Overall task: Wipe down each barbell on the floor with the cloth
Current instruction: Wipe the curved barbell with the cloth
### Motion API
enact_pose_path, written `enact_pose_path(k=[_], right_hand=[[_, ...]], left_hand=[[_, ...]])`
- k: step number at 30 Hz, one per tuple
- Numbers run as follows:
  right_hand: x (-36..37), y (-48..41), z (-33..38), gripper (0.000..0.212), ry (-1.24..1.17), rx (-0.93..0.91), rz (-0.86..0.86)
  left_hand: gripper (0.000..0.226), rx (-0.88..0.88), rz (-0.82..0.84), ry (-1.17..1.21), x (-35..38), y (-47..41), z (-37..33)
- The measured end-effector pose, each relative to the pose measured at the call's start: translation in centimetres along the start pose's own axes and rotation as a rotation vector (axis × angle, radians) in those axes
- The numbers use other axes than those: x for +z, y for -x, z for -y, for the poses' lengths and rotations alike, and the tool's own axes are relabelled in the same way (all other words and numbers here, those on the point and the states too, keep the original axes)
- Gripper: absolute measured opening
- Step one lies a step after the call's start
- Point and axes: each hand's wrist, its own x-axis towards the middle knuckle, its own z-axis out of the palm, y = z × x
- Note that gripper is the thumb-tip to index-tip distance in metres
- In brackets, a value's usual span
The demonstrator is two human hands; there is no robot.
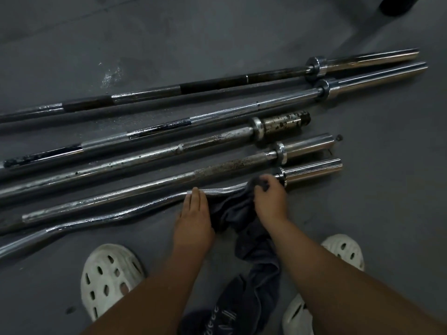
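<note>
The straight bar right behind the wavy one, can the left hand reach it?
Probably yes: the left hand rests flat on the curl bar, and the straight bar lies just past its fingertips, nothing lying between.

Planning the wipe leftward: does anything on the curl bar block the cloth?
Yes: the left hand rests on the curl bar just left of the cloth, which the right hand grips. Beyond it, nothing visible.

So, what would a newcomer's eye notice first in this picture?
Five barbells lie side by side across the grey floor. On the nearest, a bent curl bar, the right hand grips a dark grey cloth near its collar, while the left hand rests on the bar. White clogs show below.
</note>
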Motion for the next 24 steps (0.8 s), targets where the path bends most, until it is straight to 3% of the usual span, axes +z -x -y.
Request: enact_pose_path(k=[2, 5, 8, 10, 11, 16, 19, 24], right_hand=[[-0.7, -0.6, 0.2, 0.052, 0.091, -0.082, -0.040], [-0.5, 0.6, -0.7, 0.077, 0.495, -0.206, 0.077], [1.1, 2.4, -1.1, 0.074, 0.716, -0.404, 0.148], [1.5, 2.2, -1.1, 0.060, 0.763, -0.597, 0.080], [1.1, 1.4, -1.1, 0.050, 0.725, -0.562, 0.018], [-1.7, -1.8, -0.5, 0.029, 0.159, 0.000, -0.201], [-0.8, -1.1, 0.6, 0.029, 0.004, -0.023, -0.323], [-0.5, 0.3, -1.3, 0.056, 0.567, -0.500, 0.138]], left_hand=[[0.084, -0.001, -0.018, -0.006, 0.5, -0.1, 0.3], [0.084, -0.003, -0.032, 0.004, 0.8, -0.2, 0.0], [0.083, -0.008, -0.045, 0.019, 0.9, 0.0, -0.4], [0.082, 0.001, -0.041, 0.013, 0.8, -0.1, -0.4], [0.082, 0.005, -0.034, 0.012, 0.7, -0.2, -0.5], [0.082, -0.018, -0.024, 0.064, 0.9, 0.0, -0.4], [0.076, -0.019, -0.055, 0.072, 0.8, 0.0, -0.4], [0.079, 0.010, -0.065, 0.048, 1.0, 0.1, -0.1]])
